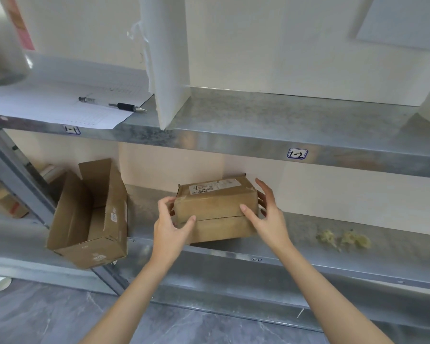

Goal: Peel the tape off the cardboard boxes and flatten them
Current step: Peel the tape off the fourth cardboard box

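Head view: left hand and right hand both clasp the closed box on the lower shelf, seemingly unpeeled, while the opened box at left stands unflattened, so most work remains.

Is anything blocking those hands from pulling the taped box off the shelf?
Nothing visible. The left hand and right hand hold the sealed box; the open box sits apart on its left, crumpled scraps on its right.
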Demonstrator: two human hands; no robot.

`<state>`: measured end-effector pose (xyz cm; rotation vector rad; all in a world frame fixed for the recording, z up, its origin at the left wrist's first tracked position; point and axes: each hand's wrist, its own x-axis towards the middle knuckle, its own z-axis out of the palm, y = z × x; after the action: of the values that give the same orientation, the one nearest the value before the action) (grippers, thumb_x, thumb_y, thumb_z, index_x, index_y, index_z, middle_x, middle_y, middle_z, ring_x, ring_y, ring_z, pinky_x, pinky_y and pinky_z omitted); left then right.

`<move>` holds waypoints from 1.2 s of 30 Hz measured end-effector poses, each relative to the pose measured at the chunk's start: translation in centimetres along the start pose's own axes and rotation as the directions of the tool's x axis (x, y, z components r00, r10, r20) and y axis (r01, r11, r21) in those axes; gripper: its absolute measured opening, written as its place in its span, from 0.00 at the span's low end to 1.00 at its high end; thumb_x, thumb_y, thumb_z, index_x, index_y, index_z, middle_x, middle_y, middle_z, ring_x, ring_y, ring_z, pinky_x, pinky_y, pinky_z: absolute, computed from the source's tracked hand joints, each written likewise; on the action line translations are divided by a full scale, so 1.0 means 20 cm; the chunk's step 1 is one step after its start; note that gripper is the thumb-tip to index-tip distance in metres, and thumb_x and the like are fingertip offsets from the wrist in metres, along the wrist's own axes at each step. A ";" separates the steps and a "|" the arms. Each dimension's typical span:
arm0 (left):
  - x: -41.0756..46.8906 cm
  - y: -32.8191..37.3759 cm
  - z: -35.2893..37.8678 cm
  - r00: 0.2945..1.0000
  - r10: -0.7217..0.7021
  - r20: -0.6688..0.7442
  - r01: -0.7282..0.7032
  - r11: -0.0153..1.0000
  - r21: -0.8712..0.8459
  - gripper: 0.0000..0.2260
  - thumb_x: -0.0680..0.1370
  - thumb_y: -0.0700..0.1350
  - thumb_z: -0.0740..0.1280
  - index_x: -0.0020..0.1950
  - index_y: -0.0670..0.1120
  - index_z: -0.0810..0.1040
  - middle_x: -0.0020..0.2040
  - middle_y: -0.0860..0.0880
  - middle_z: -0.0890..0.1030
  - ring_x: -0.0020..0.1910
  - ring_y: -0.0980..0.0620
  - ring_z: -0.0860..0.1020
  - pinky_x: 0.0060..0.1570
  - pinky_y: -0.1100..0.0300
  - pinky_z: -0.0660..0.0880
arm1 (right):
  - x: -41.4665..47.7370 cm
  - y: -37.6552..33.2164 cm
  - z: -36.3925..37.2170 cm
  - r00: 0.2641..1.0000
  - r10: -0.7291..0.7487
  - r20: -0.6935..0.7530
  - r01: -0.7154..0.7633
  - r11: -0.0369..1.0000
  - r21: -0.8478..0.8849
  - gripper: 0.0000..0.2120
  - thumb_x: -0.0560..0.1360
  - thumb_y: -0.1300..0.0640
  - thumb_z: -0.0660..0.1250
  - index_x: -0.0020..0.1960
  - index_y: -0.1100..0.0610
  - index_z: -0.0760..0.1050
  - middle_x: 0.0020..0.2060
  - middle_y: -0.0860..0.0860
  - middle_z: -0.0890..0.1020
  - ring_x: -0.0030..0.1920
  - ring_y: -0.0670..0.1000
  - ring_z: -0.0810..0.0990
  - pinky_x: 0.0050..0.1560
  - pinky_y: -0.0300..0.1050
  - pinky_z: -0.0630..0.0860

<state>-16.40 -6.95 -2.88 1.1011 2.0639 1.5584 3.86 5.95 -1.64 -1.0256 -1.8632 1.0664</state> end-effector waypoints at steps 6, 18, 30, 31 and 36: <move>-0.01 0.04 0.11 0.999 -0.046 0.002 0.046 0.994 0.103 0.29 0.76 0.53 0.72 0.73 0.50 0.65 0.64 0.56 0.69 0.61 0.55 0.71 0.54 0.57 0.68 | 0.05 0.00 -0.01 0.984 0.091 -0.155 -0.097 0.995 -0.032 0.19 0.76 0.47 0.68 0.64 0.43 0.66 0.52 0.42 0.78 0.56 0.48 0.77 0.52 0.44 0.73; 0.09 0.10 0.11 0.999 0.036 -0.038 -0.030 0.989 0.145 0.23 0.74 0.52 0.72 0.67 0.56 0.69 0.58 0.61 0.76 0.55 0.58 0.75 0.51 0.58 0.69 | 0.13 0.02 -0.02 0.941 0.324 0.100 -0.319 0.945 -0.067 0.36 0.78 0.44 0.64 0.79 0.45 0.48 0.71 0.48 0.69 0.70 0.53 0.71 0.58 0.38 0.65; 0.11 -0.04 0.09 0.997 -0.060 0.057 0.049 0.983 0.179 0.30 0.77 0.52 0.70 0.75 0.57 0.61 0.70 0.55 0.73 0.69 0.52 0.71 0.55 0.60 0.66 | 0.15 0.06 0.06 0.948 0.282 0.150 -0.251 0.948 -0.198 0.33 0.75 0.38 0.65 0.74 0.39 0.52 0.63 0.44 0.75 0.61 0.52 0.75 0.60 0.50 0.74; 0.12 -0.04 0.09 0.996 -0.063 0.067 0.051 0.984 0.169 0.30 0.77 0.51 0.71 0.75 0.57 0.61 0.70 0.54 0.73 0.69 0.52 0.71 0.55 0.60 0.66 | 0.15 0.06 0.06 0.948 0.281 0.148 -0.251 0.948 -0.195 0.32 0.76 0.39 0.65 0.74 0.41 0.54 0.60 0.44 0.75 0.59 0.50 0.75 0.59 0.48 0.73; 0.14 -0.12 0.09 0.989 -0.069 0.130 0.051 0.988 0.143 0.31 0.76 0.50 0.72 0.76 0.56 0.61 0.71 0.55 0.72 0.70 0.53 0.70 0.58 0.62 0.65 | 0.19 0.11 0.07 0.951 0.306 0.044 -0.299 0.947 -0.119 0.21 0.74 0.41 0.69 0.63 0.44 0.66 0.61 0.48 0.74 0.59 0.51 0.75 0.56 0.45 0.71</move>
<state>-17.83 -3.93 -5.19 1.1473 2.1199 1.2917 1.75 9.62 -3.30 -1.3927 -1.8710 1.1907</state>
